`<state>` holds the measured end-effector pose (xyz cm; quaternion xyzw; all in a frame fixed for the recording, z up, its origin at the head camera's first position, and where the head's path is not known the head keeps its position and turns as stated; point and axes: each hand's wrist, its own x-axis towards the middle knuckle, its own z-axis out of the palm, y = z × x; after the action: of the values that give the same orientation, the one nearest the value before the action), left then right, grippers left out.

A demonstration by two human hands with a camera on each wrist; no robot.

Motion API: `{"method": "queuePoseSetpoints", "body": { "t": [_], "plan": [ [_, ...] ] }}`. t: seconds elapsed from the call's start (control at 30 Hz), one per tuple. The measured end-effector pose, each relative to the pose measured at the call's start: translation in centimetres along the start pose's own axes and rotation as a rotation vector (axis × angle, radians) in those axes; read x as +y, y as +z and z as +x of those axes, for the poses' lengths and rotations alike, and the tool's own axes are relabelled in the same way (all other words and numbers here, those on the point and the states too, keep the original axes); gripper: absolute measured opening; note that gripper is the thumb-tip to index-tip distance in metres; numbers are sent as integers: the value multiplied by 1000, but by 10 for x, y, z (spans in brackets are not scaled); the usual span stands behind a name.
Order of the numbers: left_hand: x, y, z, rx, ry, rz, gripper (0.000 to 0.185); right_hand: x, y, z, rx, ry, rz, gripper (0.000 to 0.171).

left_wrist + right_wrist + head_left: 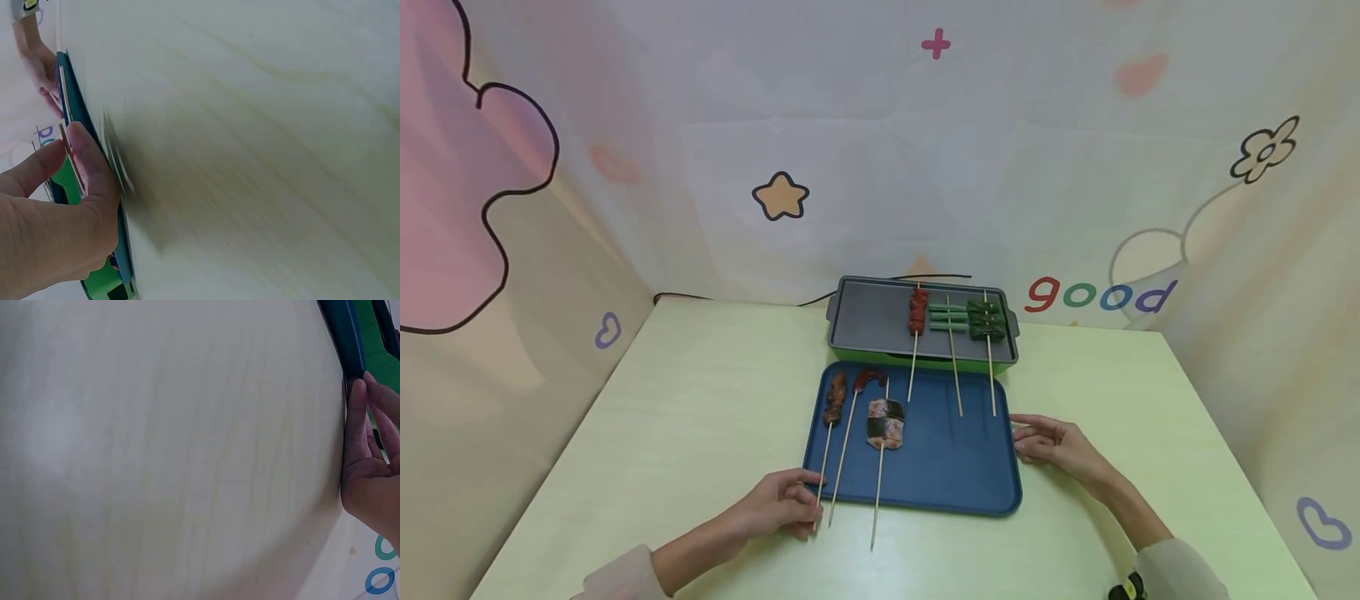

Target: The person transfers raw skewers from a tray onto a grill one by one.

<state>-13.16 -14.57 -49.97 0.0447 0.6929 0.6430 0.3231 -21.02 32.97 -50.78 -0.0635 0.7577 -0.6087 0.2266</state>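
In the head view my left hand (778, 504) is at the front left of a blue tray (958, 479). It pinches the lower stick of a brown meat skewer (835, 400); the stick (72, 162) lies between thumb and index finger in the left wrist view. Beside it on the tray lie a curled red-brown skewer (868, 379) and a skewer with pale and black-banded pieces (885, 423), their sticks overhanging the front edge. My right hand (1060, 450) grips the tray's right edge, thumb and fingers at the rim in the right wrist view.
Behind the tray stands a green grill (868, 357) with a grey plate. On it lie a red meat skewer (917, 312), a green-stalk skewer (949, 317) and a leafy green skewer (986, 321), their sticks reaching over the tray. A patterned curtain (865, 167) surrounds the table.
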Motion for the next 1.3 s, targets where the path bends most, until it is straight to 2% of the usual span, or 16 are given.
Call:
{"method": "queuePoseSetpoints", "body": {
  "t": [0.23, 0.5, 0.73, 1.0, 1.3],
  "plan": [
    [-1, -4, -2, -6, 19, -58, 55, 0, 0, -1, 6, -4, 0, 60],
    [-3, -6, -5, 35, -8, -106, 54, 0, 0, -1, 20, -9, -19, 59],
    [-7, -8, -12, 58, 25, -113, 55, 2, 1, -3, 29, -8, -16, 59],
    [-6, -21, -22, 94, 37, -136, 60, 3, 4, 0, 11, -38, -2, 58],
    [6, -39, -17, 170, 82, -120, 64, 4, 4, -3, 20, -39, -9, 58]
  ]
}}
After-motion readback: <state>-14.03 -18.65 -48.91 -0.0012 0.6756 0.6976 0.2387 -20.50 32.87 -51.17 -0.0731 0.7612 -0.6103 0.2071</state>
